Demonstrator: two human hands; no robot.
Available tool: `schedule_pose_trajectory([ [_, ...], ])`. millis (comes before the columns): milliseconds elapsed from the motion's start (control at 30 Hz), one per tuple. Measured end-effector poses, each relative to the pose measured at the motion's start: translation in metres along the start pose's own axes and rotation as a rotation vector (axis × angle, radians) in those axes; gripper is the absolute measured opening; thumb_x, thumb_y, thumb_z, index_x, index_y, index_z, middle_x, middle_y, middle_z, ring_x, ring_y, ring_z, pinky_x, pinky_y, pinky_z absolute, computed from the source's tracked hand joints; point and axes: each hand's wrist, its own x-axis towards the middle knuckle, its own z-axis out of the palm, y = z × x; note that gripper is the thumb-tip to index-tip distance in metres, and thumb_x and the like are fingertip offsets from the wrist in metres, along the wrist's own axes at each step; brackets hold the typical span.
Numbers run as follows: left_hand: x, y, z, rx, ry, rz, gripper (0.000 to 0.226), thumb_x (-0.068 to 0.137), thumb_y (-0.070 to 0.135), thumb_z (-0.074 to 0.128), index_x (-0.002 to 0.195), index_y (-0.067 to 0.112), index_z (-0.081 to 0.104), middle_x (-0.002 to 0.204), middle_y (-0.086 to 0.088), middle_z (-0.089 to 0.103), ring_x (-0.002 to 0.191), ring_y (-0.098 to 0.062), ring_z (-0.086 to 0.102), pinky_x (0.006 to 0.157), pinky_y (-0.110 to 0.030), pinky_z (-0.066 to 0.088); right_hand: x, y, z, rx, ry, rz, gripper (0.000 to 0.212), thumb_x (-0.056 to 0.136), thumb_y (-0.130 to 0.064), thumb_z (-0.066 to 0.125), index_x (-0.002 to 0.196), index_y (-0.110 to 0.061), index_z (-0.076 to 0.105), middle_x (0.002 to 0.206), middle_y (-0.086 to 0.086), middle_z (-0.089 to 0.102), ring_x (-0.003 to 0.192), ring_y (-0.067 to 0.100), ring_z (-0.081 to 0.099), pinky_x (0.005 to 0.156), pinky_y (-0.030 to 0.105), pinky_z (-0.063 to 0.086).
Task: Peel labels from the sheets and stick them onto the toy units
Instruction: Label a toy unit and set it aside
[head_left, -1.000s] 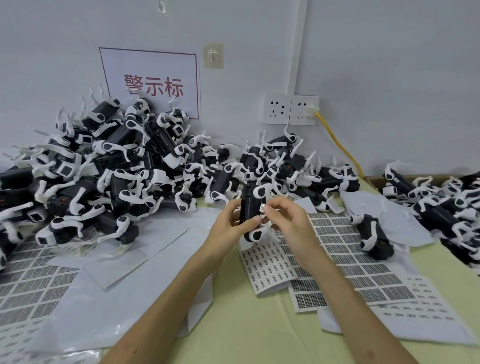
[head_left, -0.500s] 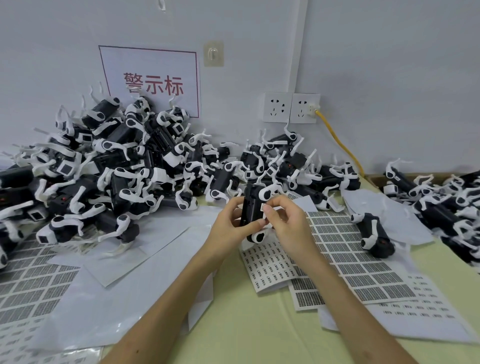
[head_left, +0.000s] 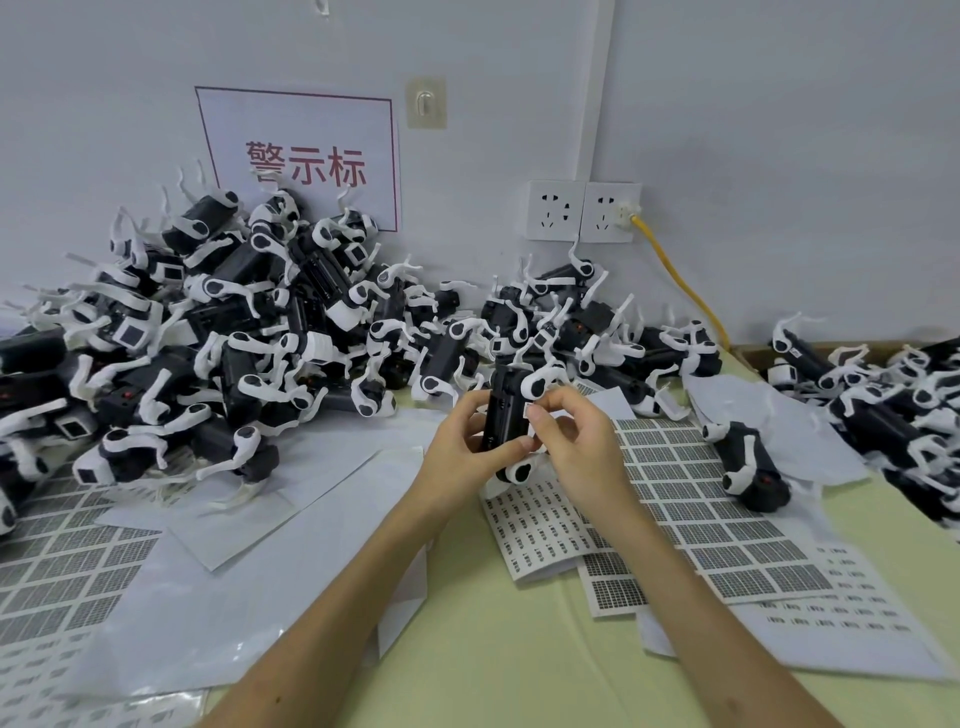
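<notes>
My left hand (head_left: 462, 452) grips a black toy unit with white legs (head_left: 506, 415), held upright above the table's middle. My right hand (head_left: 576, 441) pinches a small white label (head_left: 531, 411) against the unit's right side. Under the hands lies a sheet of small labels (head_left: 540, 530). To its right lies a sheet of larger dark labels (head_left: 691, 499). A single toy unit (head_left: 748, 462) lies on that sheet's far right.
A large pile of toy units (head_left: 218, 332) covers the left and back of the table. More units (head_left: 893, 405) are heaped at the right edge. Blank backing sheets (head_left: 270, 545) and further label sheets (head_left: 57, 566) lie at the left. A yellow cable (head_left: 680, 275) runs from the wall sockets.
My right hand has brought the label in from the right and set it against the side of the unit. The left hand keeps its hold, with the unit almost unmoved.
</notes>
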Motion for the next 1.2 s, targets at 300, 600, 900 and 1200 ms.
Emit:
schedule_pose_trajectory([
  [300,0.0013,-0.0017,0.0006,0.012,-0.003,-0.003,0.049,0.086,0.019,0.085,0.128,0.025,0.060,0.109,-0.005,0.077,0.100,-0.021,0.075,0.090,-0.036,0.061,0.0004,0.0007,0.0005,0.021,0.014,0.020,0.008,0.102,-0.023,0.062,0.095,-0.021,0.065,0.087,-0.004,0.070,0.077,0.023,0.068,0.065,0.035,0.054],
  [600,0.0007,-0.0034,0.0013,0.062,0.013,0.004,0.055,0.078,0.037,0.085,0.126,0.030,0.060,0.106,-0.003,0.077,0.097,-0.022,0.076,0.090,-0.045,0.062,-0.0007,0.0009,0.0012,0.028,0.025,0.012,0.010,0.102,-0.023,0.063,0.092,-0.022,0.065,0.082,-0.006,0.068,0.076,0.028,0.068,0.069,0.046,0.056],
  [900,-0.0009,-0.0026,0.0038,0.087,0.033,0.015,0.061,0.074,0.043,0.084,0.127,0.026,0.059,0.107,-0.005,0.076,0.099,-0.025,0.075,0.092,-0.053,0.060,-0.0013,0.0001,0.0025,0.027,0.050,0.016,0.011,0.101,-0.023,0.063,0.091,-0.021,0.065,0.082,-0.010,0.068,0.076,0.024,0.068,0.069,0.041,0.056],
  [1200,-0.0006,-0.0040,0.0026,0.086,0.029,0.016,0.051,0.081,0.032,0.086,0.124,0.028,0.060,0.106,-0.001,0.077,0.097,-0.021,0.075,0.091,-0.048,0.061,-0.0005,0.0002,0.0032,0.030,0.045,0.028,0.013,0.102,-0.019,0.062,0.089,-0.020,0.065,0.082,-0.007,0.069,0.077,0.027,0.069,0.073,0.052,0.058],
])
